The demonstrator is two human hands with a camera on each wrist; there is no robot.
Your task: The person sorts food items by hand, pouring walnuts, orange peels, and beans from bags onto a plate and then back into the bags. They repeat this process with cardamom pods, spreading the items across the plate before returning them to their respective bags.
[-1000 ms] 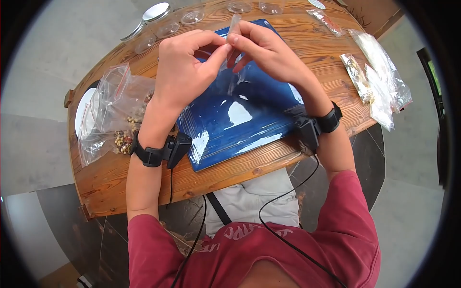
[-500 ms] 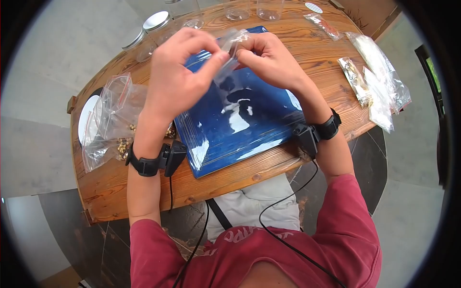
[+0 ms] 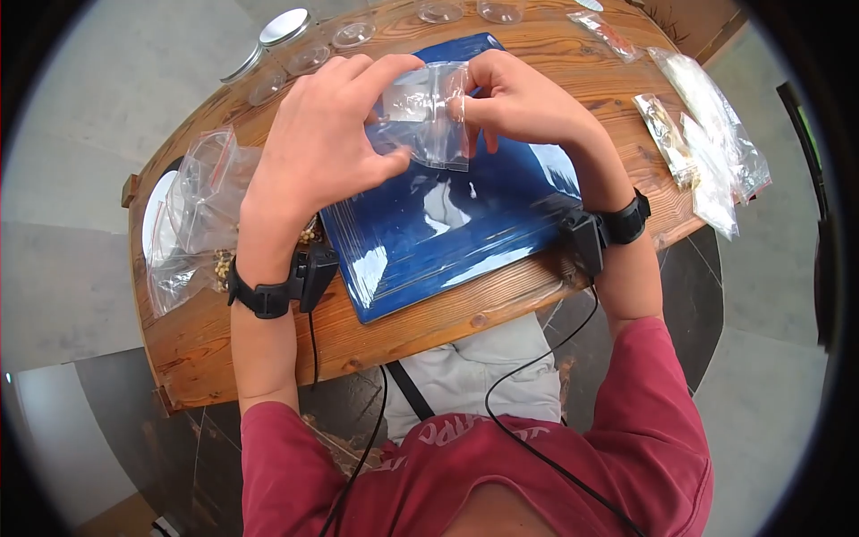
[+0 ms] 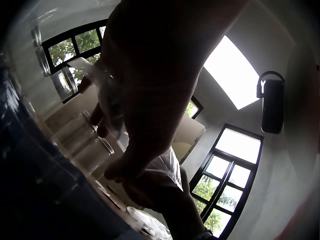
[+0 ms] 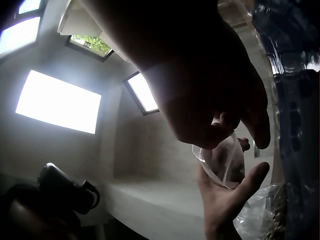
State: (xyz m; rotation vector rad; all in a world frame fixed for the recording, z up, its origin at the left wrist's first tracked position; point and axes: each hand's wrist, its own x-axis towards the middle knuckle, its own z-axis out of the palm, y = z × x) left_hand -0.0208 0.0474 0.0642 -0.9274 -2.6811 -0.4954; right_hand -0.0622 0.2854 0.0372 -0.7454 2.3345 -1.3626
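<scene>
A small clear plastic bag [image 3: 438,116] is held up over the blue square plate [image 3: 429,259], its opening visible in the right wrist view as a loose, puffed edge. My left hand [image 3: 327,130] curves round the bag's left side, index finger at the top edge and thumb lower down, spread apart from it. The right hand [image 3: 528,103] pinches the bag's right edge between thumb and bent fingers. In the left wrist view the left hand is a dark outline against the windows, and part of the bag [image 4: 167,167] shows beyond it.
Left on the wooden table [image 3: 268,349] lie clear zip bags [image 3: 201,188] and a bag of mixed beads or seeds [image 3: 222,268]. Clear jars [image 3: 353,34], some with silver lids [image 3: 284,27], line the back. Filled small packets [image 3: 662,134] and white-filled bags [image 3: 716,152] lie right.
The bag has turned from edge-on to broadside between the hands and spread wider. The left hand's thumb and index finger, close together earlier, have moved apart.
</scene>
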